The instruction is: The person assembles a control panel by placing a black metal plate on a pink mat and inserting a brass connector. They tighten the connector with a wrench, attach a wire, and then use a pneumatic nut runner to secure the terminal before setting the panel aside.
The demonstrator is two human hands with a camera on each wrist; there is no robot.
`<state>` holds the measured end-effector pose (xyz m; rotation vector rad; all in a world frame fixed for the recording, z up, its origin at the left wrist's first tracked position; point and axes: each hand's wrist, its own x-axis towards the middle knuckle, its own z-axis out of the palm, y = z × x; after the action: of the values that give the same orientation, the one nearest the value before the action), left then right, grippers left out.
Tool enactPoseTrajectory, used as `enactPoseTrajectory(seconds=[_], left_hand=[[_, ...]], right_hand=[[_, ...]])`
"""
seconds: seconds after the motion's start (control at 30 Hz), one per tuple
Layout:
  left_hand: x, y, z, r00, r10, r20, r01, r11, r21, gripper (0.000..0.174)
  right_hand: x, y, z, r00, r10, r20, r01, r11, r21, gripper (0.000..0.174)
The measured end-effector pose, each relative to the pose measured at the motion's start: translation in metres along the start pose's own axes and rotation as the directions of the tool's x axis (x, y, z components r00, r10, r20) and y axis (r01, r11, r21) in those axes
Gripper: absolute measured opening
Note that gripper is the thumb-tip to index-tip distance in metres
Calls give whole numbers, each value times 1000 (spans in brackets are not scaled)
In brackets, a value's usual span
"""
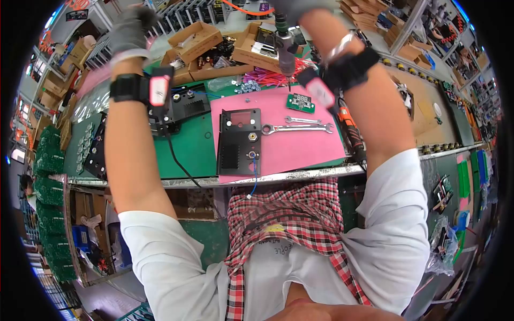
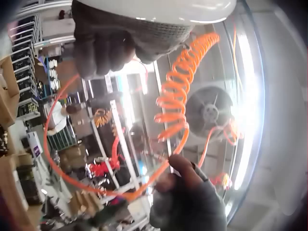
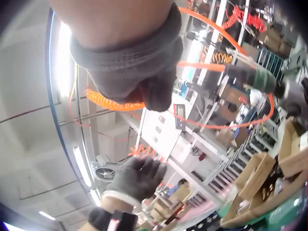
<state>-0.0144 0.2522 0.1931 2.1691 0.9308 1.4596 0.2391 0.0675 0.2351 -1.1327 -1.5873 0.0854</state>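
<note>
My gloved right hand (image 3: 139, 82) is raised at the top of the head view, fingers curled around an orange air hose (image 2: 161, 171). The hose's coiled part (image 2: 175, 91) rises beyond it. Below this hand hangs a power screwdriver (image 1: 285, 48), joined to the hose, its tip over the bench. My gloved left hand (image 3: 137, 178) is lifted at the upper left, fingers loosely spread, with nothing in it. On the pink sheet (image 1: 305, 147) lie a black metal housing (image 1: 239, 142), two wrenches (image 1: 297, 128) and a small green circuit board (image 1: 301, 102).
Cardboard boxes (image 1: 195, 43) of parts stand behind the sheet, beside pink cable ties (image 1: 267, 75) and small nuts (image 1: 248, 86). Another black housing (image 1: 190, 104) lies on the green mat (image 1: 184, 155) at left. An orange-handled tool (image 1: 348, 125) lies at the right.
</note>
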Motion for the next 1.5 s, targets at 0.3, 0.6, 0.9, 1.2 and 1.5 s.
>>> enactPoseTrajectory(seconds=[0.3,0.6,0.9,1.2,1.5], left_hand=[[-303,16,61,715,-501,487,149,790,595,27],[-348,5,74,616,-624,481,361,766,532,33],[-377,-12,82,711,-504,491,407,864,298,26],[-361,-11,74,695,-481,534,438,873,216,22],[-373,-15,86,778,-450,439,363,892,271,22]], right_hand=[[-180,101,51,638,343,690,-298,936,-190,27],[-42,148,158,756,352,552,-57,875,-480,24],[7,233,254,602,489,631,190,680,-708,24],[0,268,312,533,480,697,555,424,-716,20],[4,272,310,585,451,674,466,493,-734,22]])
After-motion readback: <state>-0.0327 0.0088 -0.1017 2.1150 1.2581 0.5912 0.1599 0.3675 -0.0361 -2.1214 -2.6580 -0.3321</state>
